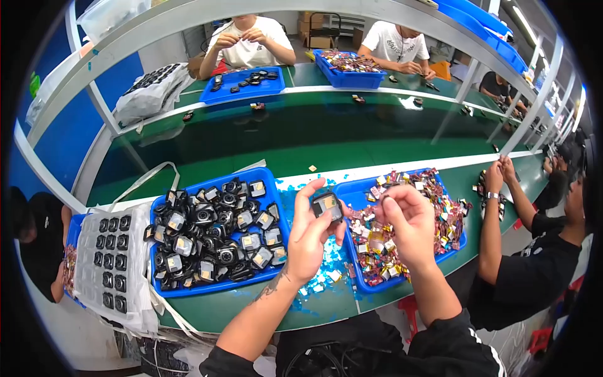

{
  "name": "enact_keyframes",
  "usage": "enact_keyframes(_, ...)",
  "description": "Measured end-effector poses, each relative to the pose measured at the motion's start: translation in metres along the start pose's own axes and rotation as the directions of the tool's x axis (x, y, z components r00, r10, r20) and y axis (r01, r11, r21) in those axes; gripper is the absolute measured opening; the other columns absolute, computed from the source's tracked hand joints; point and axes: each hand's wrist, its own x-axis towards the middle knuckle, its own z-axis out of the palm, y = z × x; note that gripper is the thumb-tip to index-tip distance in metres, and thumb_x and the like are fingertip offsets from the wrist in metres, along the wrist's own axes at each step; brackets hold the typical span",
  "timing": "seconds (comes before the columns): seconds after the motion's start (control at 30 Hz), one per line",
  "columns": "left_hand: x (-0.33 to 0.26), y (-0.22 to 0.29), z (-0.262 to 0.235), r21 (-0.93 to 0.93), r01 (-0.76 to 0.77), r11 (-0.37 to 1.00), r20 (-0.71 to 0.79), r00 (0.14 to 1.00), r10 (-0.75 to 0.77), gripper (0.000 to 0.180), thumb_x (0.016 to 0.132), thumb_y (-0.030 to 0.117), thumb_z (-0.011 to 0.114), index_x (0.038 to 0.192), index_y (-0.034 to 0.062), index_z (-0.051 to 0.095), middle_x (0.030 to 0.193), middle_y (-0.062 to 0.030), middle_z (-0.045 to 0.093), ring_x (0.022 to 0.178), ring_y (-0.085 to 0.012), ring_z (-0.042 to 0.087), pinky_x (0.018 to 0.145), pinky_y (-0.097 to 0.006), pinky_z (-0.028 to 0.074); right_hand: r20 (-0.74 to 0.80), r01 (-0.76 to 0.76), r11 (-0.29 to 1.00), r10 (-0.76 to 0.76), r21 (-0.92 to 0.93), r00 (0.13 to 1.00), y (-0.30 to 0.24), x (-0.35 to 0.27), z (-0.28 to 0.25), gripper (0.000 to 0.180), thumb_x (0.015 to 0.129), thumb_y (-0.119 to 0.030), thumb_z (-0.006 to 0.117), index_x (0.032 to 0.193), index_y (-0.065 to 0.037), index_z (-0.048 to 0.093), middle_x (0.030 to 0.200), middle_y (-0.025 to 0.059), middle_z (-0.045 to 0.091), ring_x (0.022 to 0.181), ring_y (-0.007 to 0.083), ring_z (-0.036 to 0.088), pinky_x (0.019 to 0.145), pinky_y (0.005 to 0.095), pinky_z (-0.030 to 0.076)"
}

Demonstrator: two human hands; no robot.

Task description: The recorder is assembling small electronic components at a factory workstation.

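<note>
My left hand point(304, 245) holds a small black camera-like device point(328, 206) with a pale square face, gripped between thumb and fingers. Close by on the right, my right hand point(411, 229) is raised over a blue tray point(378, 288) heaped with small pink, gold and white pieces. Its thumb and forefinger are pinched together; what they hold, if anything, is too small to tell. To the left of my hands lies another blue tray point(220, 287), filled with many similar black devices point(227, 254), some with pale square faces upward.
White moulded trays point(119, 251) of round-lensed black devices stand at the left. Blue scraps point(326, 267) litter the green bench between the blue trays. Beyond runs a green conveyor point(251, 141) carrying a few devices. Co-workers sit opposite and on both sides; a white frame point(276, 19) arches overhead.
</note>
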Motion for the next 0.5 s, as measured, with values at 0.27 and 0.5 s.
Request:
enact_keyframes(0.27,0.003,-0.009,0.002,0.047,0.080,0.996,-0.103,0.992,-0.075,0.023,0.096,0.004,0.052,0.117,-0.0040,0.056,0.100,-0.0081,0.059,0.075,-0.0116,0.057,0.071,-0.029,0.053,0.168,-0.080,0.988,0.102,-0.133,0.980,0.006,-0.012,-0.009,0.015,0.087,-0.002,0.067,0.101,0.004,0.065,0.095,0.0065,0.065,0.086,0.0097,0.063,0.073,0.0244,0.055)
enact_keyframes(0.5,0.001,-0.028,0.000,0.193,0.186,0.963,-0.254,0.958,-0.134,0.026,0.094,0.008,0.060,0.117,-0.0044,0.061,0.105,-0.0080,0.068,0.091,-0.0110,0.064,0.079,-0.024,0.054,0.150,0.142,0.905,-0.088,-0.402,0.985,0.024,-0.015,0.005,0.011,0.081,0.000,0.070,0.093,0.000,0.071,0.081,0.0084,0.067,0.069,0.0117,0.061,0.061,0.0256,0.049)
